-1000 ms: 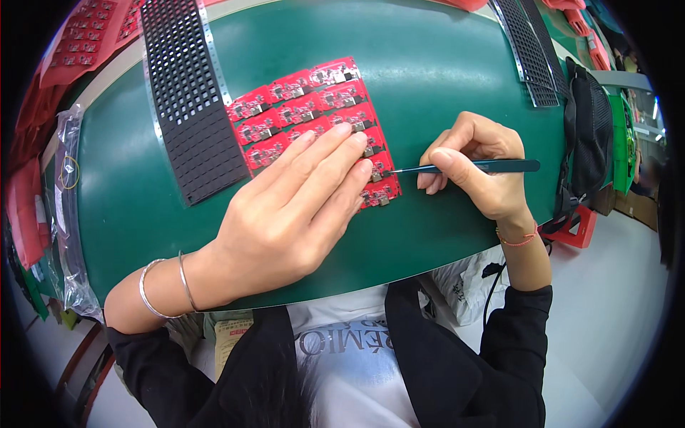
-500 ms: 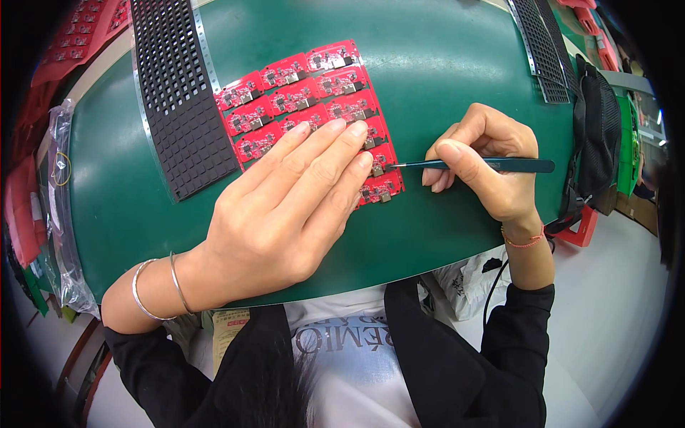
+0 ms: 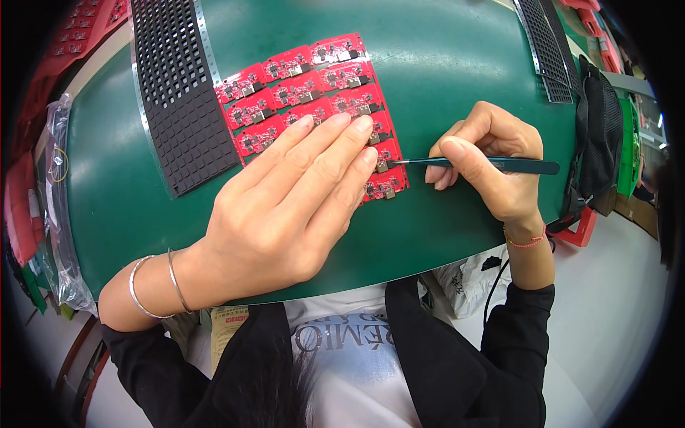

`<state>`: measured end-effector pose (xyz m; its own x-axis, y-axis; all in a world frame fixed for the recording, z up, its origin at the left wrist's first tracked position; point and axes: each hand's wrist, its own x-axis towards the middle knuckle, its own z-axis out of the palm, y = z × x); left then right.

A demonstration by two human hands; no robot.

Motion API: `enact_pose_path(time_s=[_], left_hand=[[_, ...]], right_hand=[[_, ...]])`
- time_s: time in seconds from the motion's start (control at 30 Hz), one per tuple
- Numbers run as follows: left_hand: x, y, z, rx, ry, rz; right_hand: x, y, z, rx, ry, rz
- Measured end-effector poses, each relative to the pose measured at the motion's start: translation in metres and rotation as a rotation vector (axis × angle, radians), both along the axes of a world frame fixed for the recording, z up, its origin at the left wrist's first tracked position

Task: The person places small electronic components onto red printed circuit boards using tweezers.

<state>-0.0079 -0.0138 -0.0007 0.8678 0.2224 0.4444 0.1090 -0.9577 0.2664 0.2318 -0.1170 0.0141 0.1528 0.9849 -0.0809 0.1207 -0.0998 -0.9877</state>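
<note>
Head view: a person's left hand (image 3: 285, 207) lies flat, fingers together, pressing down on a red panel (image 3: 314, 93) of small circuit boards on a green mat (image 3: 442, 64). The fingertips (image 3: 360, 125) cover the panel's lower right boards. The right hand (image 3: 492, 160) is closed in a pinch on dark tweezers (image 3: 485, 165), thumb on top and fingers curled beneath. The tweezers lie nearly level, their tip touching a board at the panel's right edge, just beside the left fingertips. The panel sits at the middle of the mat, tilted, its upper rows bare. A black perforated tray (image 3: 182, 100) lies just to the panel's left, touching or almost touching it. A second black strip (image 3: 546, 50) runs along the mat's far right. Two silver bangles (image 3: 153, 285) circle the left wrist; a red cord (image 3: 524, 242) circles the right. More red boards (image 3: 75, 36) lie beyond the mat, upper left.
</note>
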Motion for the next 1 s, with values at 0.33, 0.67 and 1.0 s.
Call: enact_pose_path(time_s=[0.33,0.67,1.0], left_hand=[[0.0006,0.0001,-0.0016,-0.003,-0.011,-0.004],[0.0036,-0.0014,-0.0005,0.021,0.035,-0.004],[0.0042,-0.0026,0.0040,0.055,0.043,0.010]], right_hand=[[0.0016,0.0010,0.0001,-0.004,-0.034,0.023],[0.0036,0.0012,-0.0017,0.012,-0.041,0.041],[0.0029,0.0042,0.0012,-0.013,-0.038,0.037]])
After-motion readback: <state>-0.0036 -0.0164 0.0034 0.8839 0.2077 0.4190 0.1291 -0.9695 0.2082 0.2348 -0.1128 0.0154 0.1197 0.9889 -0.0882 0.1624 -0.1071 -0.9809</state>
